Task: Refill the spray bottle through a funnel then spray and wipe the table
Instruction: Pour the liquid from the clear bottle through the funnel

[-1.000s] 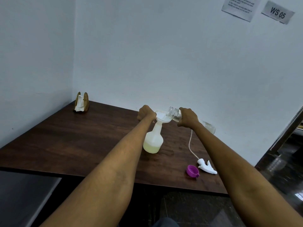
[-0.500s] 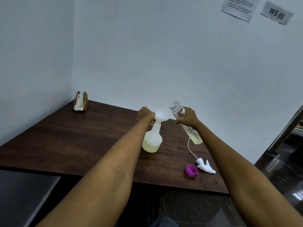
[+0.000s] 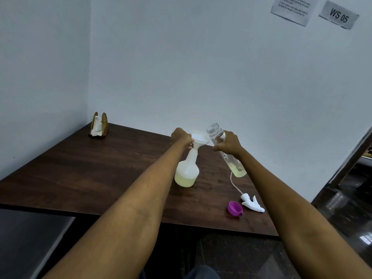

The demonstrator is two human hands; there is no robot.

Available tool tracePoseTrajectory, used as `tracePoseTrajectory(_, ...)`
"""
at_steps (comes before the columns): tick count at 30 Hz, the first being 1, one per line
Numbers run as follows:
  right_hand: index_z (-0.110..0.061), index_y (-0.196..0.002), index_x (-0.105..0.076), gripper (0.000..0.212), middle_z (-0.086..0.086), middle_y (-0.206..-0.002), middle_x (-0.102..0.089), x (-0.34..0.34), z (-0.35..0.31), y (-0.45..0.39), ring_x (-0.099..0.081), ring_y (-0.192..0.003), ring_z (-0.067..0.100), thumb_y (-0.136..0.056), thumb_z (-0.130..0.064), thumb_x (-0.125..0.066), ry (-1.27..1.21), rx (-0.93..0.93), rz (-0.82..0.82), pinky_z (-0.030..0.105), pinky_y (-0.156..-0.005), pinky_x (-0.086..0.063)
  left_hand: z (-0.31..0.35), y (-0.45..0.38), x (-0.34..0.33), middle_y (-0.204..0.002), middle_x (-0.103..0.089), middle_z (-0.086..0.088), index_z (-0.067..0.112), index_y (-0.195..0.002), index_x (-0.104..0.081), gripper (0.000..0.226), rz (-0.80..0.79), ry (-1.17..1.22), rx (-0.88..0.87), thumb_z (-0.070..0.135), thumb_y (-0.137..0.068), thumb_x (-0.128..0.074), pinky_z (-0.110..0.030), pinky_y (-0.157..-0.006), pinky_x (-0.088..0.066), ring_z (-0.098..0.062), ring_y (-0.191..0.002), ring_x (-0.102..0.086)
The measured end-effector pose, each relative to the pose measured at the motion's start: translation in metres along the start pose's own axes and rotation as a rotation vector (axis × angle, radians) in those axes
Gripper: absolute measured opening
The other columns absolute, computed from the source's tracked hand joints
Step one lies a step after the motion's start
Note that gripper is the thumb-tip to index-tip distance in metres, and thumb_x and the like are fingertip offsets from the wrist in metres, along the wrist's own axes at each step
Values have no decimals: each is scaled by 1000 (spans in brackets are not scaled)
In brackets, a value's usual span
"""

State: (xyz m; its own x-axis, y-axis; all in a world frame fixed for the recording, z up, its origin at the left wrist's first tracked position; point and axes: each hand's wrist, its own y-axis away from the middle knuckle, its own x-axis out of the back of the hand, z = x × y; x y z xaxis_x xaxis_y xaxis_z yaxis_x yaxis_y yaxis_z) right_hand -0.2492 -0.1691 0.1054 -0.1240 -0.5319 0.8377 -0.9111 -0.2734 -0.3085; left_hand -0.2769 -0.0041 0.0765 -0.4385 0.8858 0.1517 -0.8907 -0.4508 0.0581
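Wide bare stretch of table (image 3: pixel 80 178) on the left, open for passing. Far corner blocked by napkin holder (image 3: pixel 99 125), close to both walls. Middle occupied by spray bottle (image 3: pixel 187 170) with funnel (image 3: pixel 199 139) on top. Narrow gap between it and tilted clear bottle (image 3: pixel 225 152). Near right edge, purple cap (image 3: pixel 234 208) just beside spray head (image 3: pixel 252 203), its tube trailing back.

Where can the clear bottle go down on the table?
Bare wood lies between the napkin holder and the spray bottle, left of it. It is crowded near the purple cap and the spray head.
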Motion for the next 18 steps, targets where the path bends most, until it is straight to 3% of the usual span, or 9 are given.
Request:
tracePoseTrajectory(3,-22,-69,-47,32,-1,-80,-55,1,-1,1,-49,-73,17,-42,-27,-63,-12,-9,-4,17,-53,-32,-4,0,0,-73,-69,-12,4,-61,-54,30,62,-30,-7,5,-91,-56,-27,-60,-56,-16,-38,-54)
tracePoseTrajectory(7,-13,-85,-53,38,1,-87,-58,1,1,0,-52,-78,18,-54,-16,-76,-33,-26,9,17,-56,-35,-8,3,-3,-63,-60,-7,3,-62,-53,33,13,18,-12,8,-95,-51,-21,-47,-53,-9,-33,-56)
tracePoseTrajectory(10,-12,-87,-55,33,1,-88,-58,1,3,1,-52,-80,18,-62,-5,-76,-46,-32,18,18,-57,-37,-10,6,-4,-86,-72,-11,3,-88,-66,15,115,-6,-31,13,-91,-54,-31,-72,-56,-27,-77,-72)
tracePoseTrajectory(11,-12,-87,-55,33,1,-88,-58,1,3,1,-52,-80,18,-63,-4,-76,-52,-33,19,20,-57,-38,-11,7,-5,-87,-72,-11,2,-95,-66,16,128,-18,-31,12,-89,-54,-32,-76,-56,-29,-80,-72)
tracePoseTrajectory(14,-12,-86,-55,32,1,-87,-58,3,2,4,-52,-81,18,-64,-2,-75,-77,-41,24,23,-68,-39,-11,13,-6,-67,-66,-5,-2,-96,-67,20,79,-25,-60,10,-88,-54,-32,-73,-57,-23,-57,-66)
tracePoseTrajectory(17,-15,-73,-53,27,-3,-72,-56,6,1,5,-51,-73,15,-65,-1,-75,-154,-51,46,22,-62,-39,-10,13,-5,-81,-71,-8,3,-96,-67,17,112,-17,-59,14,-88,-56,-30,-74,-54,-26,-74,-71)
tracePoseTrajectory(18,-19,-67,-51,30,-7,-67,-53,7,0,6,-50,-69,13,-65,0,-75,-179,-60,59,19,-58,-38,-10,13,-6,-77,-70,-7,3,-93,-66,16,103,-13,-57,13,-89,-56,-29,-71,-54,-25,-69,-70)
